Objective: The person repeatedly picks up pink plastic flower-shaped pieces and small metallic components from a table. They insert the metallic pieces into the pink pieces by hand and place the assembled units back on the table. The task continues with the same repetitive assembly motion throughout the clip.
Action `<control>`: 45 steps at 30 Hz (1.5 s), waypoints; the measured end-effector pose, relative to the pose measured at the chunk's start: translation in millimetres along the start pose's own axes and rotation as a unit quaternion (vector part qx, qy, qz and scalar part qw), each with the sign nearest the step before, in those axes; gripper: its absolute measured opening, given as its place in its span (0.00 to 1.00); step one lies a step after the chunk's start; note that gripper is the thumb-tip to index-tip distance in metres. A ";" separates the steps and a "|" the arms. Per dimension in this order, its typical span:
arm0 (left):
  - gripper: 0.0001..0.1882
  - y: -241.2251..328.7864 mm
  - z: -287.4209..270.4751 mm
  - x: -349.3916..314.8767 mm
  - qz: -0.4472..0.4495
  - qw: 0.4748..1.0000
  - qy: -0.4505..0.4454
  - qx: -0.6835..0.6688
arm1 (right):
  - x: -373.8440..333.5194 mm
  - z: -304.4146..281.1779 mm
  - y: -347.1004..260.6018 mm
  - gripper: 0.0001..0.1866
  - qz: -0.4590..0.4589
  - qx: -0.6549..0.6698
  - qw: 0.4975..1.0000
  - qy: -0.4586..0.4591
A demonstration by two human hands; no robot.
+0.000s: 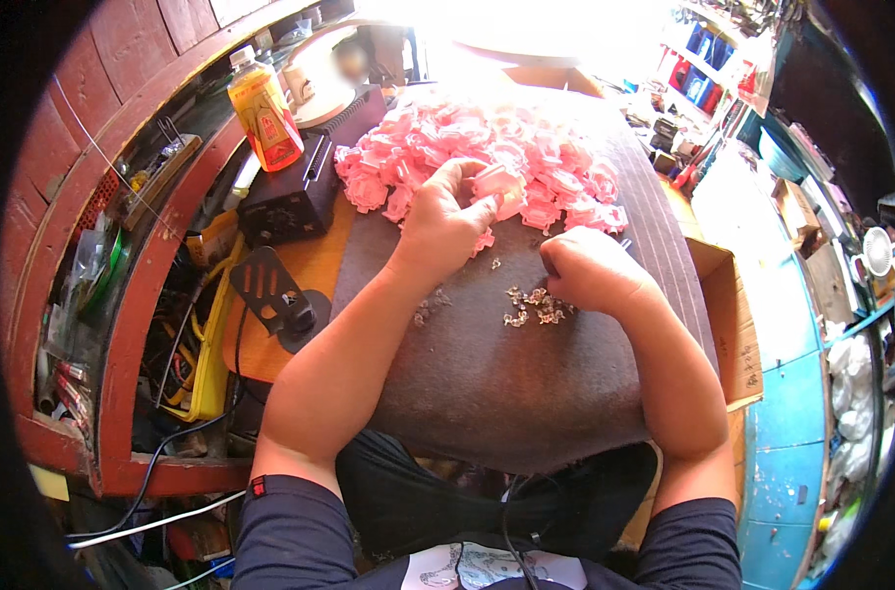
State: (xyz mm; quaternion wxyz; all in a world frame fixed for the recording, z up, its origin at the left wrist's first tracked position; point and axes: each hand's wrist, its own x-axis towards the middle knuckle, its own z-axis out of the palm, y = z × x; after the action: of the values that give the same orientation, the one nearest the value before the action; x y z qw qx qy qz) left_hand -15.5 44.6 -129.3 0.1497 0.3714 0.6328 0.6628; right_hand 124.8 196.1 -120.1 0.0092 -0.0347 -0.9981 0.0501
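Pink flower-shaped pieces (467, 133) are crowding the far half of a dark covering (536, 383), dozens of them, overlapping too much for an exact count. One pink piece (501, 184) is showing at the near side of that heap, where the left hand (439, 221) is pinching it between thumb and fingers. Two hands are working here, and the right hand (597, 267) is curling its fingers just beside one cluster of small clear-and-gold bits (534, 309) (whether it is gripping one, I cannot tell). One fainter patch of bits (431, 305) is lying beside the left forearm, and one stray bit (496, 264) is lying between the hands.

One yellow-and-red bottle (265, 113) is standing by a black box (288, 197); one yellow crate (209, 388) is holding dark objects, hard to make out; one cardboard box (737, 339) is jutting past the covering's right edge.

One black stand (275, 295) is resting at the left, and one white fan (877, 251) is standing far right. Both forearms are hiding parts of the covering, and glare is washing out its far end.
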 end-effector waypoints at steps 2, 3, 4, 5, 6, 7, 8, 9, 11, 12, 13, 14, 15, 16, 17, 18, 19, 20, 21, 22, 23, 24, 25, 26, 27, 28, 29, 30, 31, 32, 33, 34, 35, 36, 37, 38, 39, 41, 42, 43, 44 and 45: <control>0.17 0.3 -0.6 -2.1 -0.003 1.000 -0.021 0.013 | 0.9 -0.6 -0.4 0.06 0.011 -0.001 1.000 -0.007; 0.16 -3.9 -1.9 -2.3 0.004 0.999 -0.037 0.016 | 3.7 0.9 3.9 0.07 0.014 0.056 0.998 0.026; 0.16 -4.0 -1.3 -2.3 0.013 0.998 -0.056 0.019 | 7.7 2.5 12.0 0.07 0.018 0.112 0.992 0.061; 0.13 -2.8 0.2 -3.4 0.008 0.997 -0.065 0.046 | 11.1 3.7 18.4 0.08 0.022 0.168 0.981 0.095; 0.12 -3.2 1.9 -4.5 0.006 0.996 -0.081 0.043 | 12.9 5.4 23.3 0.06 0.024 0.268 0.951 0.153; 0.10 -1.5 3.7 -5.9 0.003 0.995 -0.095 0.038 | 13.0 3.8 22.6 0.04 0.035 0.409 0.896 0.169; 0.09 0.7 5.9 -8.1 0.000 0.993 -0.109 0.034 | 12.6 2.8 20.9 0.03 0.045 0.541 0.820 0.182; 0.09 3.4 9.1 -12.5 -0.038 0.994 -0.098 0.019 | 12.0 2.3 19.2 0.03 0.040 0.576 0.796 0.182; 0.10 3.8 10.3 -14.2 -0.046 0.995 -0.085 0.022 | 10.9 3.3 13.5 0.02 0.030 0.644 0.743 0.178; 0.10 3.5 10.5 -14.1 -0.050 0.995 -0.079 0.024 | 11.7 5.2 10.5 0.02 0.021 0.649 0.736 0.191; 0.11 0.7 11.5 -14.1 -0.051 0.995 -0.081 0.008 | 12.4 9.1 7.9 0.02 0.014 0.654 0.728 0.204; 0.11 -1.0 11.3 -13.4 -0.043 0.993 -0.106 0.016 | 13.1 12.3 5.9 0.02 0.008 0.659 0.720 0.217; 0.12 -1.9 10.8 -12.9 -0.036 0.990 -0.130 0.025 | 13.4 13.9 4.6 0.03 0.005 0.669 0.710 0.221; 0.12 -2.5 11.0 -12.9 -0.029 0.987 -0.155 0.033 | 14.1 15.9 5.2 0.03 0.000 0.670 0.710 0.219; 0.10 -2.0 14.0 -15.0 0.020 0.990 -0.125 0.069 | 14.7 17.8 5.9 0.03 -0.005 0.671 0.709 0.217; 0.10 -2.0 14.4 -15.1 0.035 0.989 -0.114 0.087 | 14.7 18.8 6.4 0.03 -0.010 0.672 0.709 0.215; 0.10 -2.1 14.2 -15.2 0.050 0.988 -0.103 0.106 | 14.4 18.5 6.2 0.03 -0.011 0.668 0.714 0.209; 0.10 -2.2 13.9 -15.2 0.065 0.986 -0.092 0.126 | 14.1 17.3 6.1 0.03 -0.011 0.664 0.719 0.203; 0.09 -4.0 13.3 -14.6 0.097 0.981 -0.089 0.144 | 13.8 16.2 6.2 0.03 -0.011 0.660 0.724 0.198; 0.09 -5.0 12.1 -14.1 0.130 0.974 -0.086 0.163 | 13.8 15.2 5.8 0.03 -0.015 0.635 0.745 0.203; 0.09 -5.5 11.0 -13.6 0.162 0.966 -0.083 0.182 | 14.0 14.2 5.4 0.03 -0.019 0.609 0.766 0.207; 0.09 -5.3 9.5 -13.6 0.154 0.966 -0.085 0.190 | 14.2 13.6 4.7 0.03 -0.023 0.582 0.785 0.211; 0.09 -0.9 9.6 -14.1 0.146 0.966 -0.087 0.196 | 13.7 13.8 4.3 0.03 -0.022 0.574 0.788 0.221; 0.10 1.2 9.6 -14.4 0.138 0.965 -0.090 0.202 | 13.4 14.1 3.4 0.03 -0.020 0.567 0.791 0.230; 0.09 0.6 9.8 -14.6 0.150 0.960 -0.090 0.219 | 13.0 14.4 2.4 0.03 -0.019 0.559 0.794 0.239; 0.09 0.4 9.1 -15.0 0.163 0.954 -0.089 0.237 | 12.8 14.0 0.3 0.02 -0.018 0.565 0.790 0.237; 0.09 0.2 8.5 -15.3 0.175 0.947 -0.089 0.255 | 12.4 13.1 -2.0 0.02 -0.017 0.570 0.787 0.235; 0.09 -0.5 8.0 -14.7 0.186 0.944 -0.088 0.258 | 11.9 13.0 -3.1 0.02 -0.016 0.575 0.784 0.234; 0.09 -1.3 7.5 -13.6 0.197 0.941 -0.087 0.262 | 12.1 14.1 -2.7 0.02 -0.020 0.576 0.784 0.232; 0.09 -1.7 6.9 -12.9 0.208 0.937 -0.086 0.266 | 13.3 15.7 -1.7 0.02 -0.024 0.577 0.784 0.230; 0.09 -1.7 6.4 -12.9 0.214 0.931 -0.089 0.282 | 14.1 16.3 -0.8 0.03 -0.027 0.578 0.784 0.228; 0.09 -2.0 6.2 -12.9 0.220 0.925 -0.092 0.297 | 14.3 15.4 1.4 0.03 -0.035 0.532 0.814 0.231; 0.09 -2.4 5.9 -12.8 0.225 0.918 -0.096 0.312 | 14.0 13.8 4.9 0.03 -0.042 0.486 0.841 0.234; 0.09 -3.1 5.6 -12.4 0.234 0.911 -0.102 0.323 | 13.3 12.3 7.6 0.03 -0.050 0.438 0.866 0.235; 0.08 -4.1 4.2 -12.0 0.242 0.904 -0.107 0.335 | 12.3 8.9 7.4 0.03 -0.049 0.410 0.883 0.224; 0.08 -5.3 3.3 -12.0 0.250 0.897 -0.113 0.347 | 10.1 3.2 6.1 0.03 -0.049 0.382 0.898 0.213; 0.09 -6.7 3.8 -12.9 0.213 0.923 -0.112 0.301 | 8.6 -0.6 4.6 0.03 -0.049 0.353 0.913 0.201; 0.10 -7.5 7.5 -13.0 0.140 0.963 -0.110 0.203 | 7.4 -4.0 0.3 0.04 0.004 0.476 0.854 0.213; 0.11 -6.6 7.4 -12.9 0.092 0.980 -0.086 0.154 | 7.0 -4.3 -1.4 0.04 0.030 0.533 0.817 0.217; 0.12 -2.8 7.3 -12.2 0.045 0.992 -0.062 0.103 | 6.9 -4.3 0.2 0.03 0.028 0.560 0.800 0.216; 0.13 -0.1 7.0 -11.2 -0.002 0.998 -0.037 0.052 | 7.9 -1.6 1.1 0.03 0.028 0.561 0.799 0.217; 0.15 -8.8 4.3 -6.2 0.047 0.998 -0.028 0.045 | 9.6 2.8 2.3 0.03 0.027 0.562 0.798 0.217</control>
State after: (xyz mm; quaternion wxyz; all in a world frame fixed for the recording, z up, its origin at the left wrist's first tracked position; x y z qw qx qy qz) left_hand -10.8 44.9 -139.9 0.1195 0.4255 0.6390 0.6295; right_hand 115.3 198.8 -123.0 0.2425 -0.0607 -0.7650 0.5935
